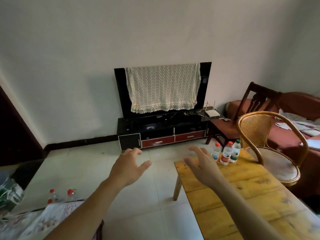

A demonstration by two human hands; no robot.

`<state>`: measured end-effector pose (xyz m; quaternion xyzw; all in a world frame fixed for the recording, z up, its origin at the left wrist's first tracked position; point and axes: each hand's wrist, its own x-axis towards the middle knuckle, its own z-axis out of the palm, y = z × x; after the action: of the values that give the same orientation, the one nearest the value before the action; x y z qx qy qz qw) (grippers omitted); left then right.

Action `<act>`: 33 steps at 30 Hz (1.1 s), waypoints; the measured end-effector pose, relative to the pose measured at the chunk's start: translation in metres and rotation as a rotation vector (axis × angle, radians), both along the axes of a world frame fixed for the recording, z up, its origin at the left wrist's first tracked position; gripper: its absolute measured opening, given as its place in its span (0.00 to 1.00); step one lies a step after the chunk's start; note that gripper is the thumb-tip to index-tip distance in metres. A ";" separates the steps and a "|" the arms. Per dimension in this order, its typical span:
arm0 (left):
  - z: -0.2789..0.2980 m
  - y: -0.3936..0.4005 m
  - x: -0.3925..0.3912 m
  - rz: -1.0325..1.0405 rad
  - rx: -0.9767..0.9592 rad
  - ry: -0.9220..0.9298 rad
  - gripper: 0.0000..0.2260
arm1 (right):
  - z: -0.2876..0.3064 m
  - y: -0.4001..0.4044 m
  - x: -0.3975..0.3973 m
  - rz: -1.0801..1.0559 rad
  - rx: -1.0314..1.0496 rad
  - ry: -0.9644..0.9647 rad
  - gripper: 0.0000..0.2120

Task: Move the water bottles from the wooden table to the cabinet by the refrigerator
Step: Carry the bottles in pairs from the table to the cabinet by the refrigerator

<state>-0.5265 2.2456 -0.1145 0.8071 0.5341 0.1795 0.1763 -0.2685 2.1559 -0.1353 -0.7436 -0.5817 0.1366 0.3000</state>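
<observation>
Three clear water bottles stand at the far corner of the yellow wooden table (pixel 242 191): a red-capped one with a blue label (pixel 216 151), a red-capped one with a red label (pixel 226 154) and a green-capped one (pixel 235 151). My right hand (pixel 201 163) hovers over the table's far left corner, fingers spread, just left of the bottles and holding nothing. My left hand (pixel 129 168) is stretched out over the floor, fingers loosely spread and empty.
A rattan chair (pixel 270 149) stands right of the table, with a dark wooden chair (pixel 230 125) and a red sofa (pixel 294 135) behind. A TV (pixel 162 90) sits on a black stand (pixel 161 134) at the wall. Red-capped bottles (pixel 62 194) show at lower left beside a patterned cloth.
</observation>
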 end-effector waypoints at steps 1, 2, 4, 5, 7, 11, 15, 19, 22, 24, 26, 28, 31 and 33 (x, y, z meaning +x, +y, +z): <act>-0.003 0.015 0.005 -0.017 -0.013 0.004 0.25 | -0.001 0.010 0.004 -0.011 -0.011 -0.010 0.26; -0.007 0.030 0.011 -0.033 -0.025 0.005 0.26 | -0.003 0.020 0.009 -0.028 -0.019 -0.016 0.26; -0.015 0.061 0.022 -0.071 -0.043 -0.004 0.26 | -0.007 0.040 0.018 -0.079 -0.035 -0.018 0.26; -0.019 0.076 0.028 -0.094 -0.049 -0.013 0.26 | -0.009 0.049 0.022 -0.108 -0.045 -0.014 0.26; -0.027 0.109 0.039 -0.145 -0.061 -0.031 0.26 | -0.011 0.069 0.028 -0.161 -0.058 -0.008 0.26; -0.038 0.171 0.052 -0.249 -0.080 -0.073 0.26 | -0.006 0.105 0.031 -0.294 -0.061 -0.044 0.24; -0.036 0.233 0.072 -0.352 -0.083 -0.111 0.27 | 0.001 0.136 0.025 -0.396 -0.062 -0.039 0.24; -0.037 0.266 0.106 -0.443 -0.121 -0.144 0.27 | -0.001 0.153 0.033 -0.491 -0.095 -0.052 0.24; -0.047 0.286 0.139 -0.534 -0.142 -0.114 0.27 | -0.011 0.166 0.052 -0.563 -0.097 -0.044 0.23; -0.050 0.302 0.168 -0.569 -0.154 -0.097 0.26 | -0.018 0.173 0.071 -0.622 -0.093 -0.023 0.23; -0.050 0.314 0.200 -0.605 -0.150 -0.076 0.26 | -0.028 0.178 0.097 -0.669 -0.088 -0.007 0.24; -0.050 0.321 0.233 -0.654 -0.145 -0.041 0.25 | -0.035 0.182 0.124 -0.717 -0.067 0.014 0.24; -0.046 0.332 0.279 -0.714 -0.146 -0.004 0.25 | -0.042 0.190 0.157 -0.789 -0.036 0.060 0.23; -0.043 0.340 0.310 -0.741 -0.132 0.011 0.25 | -0.047 0.197 0.177 -0.823 -0.023 0.088 0.23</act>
<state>-0.2165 2.5858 -0.1572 0.9335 0.2171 0.0645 0.2780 -0.0917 2.3528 -0.1822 -0.9108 -0.2211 0.0434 0.3460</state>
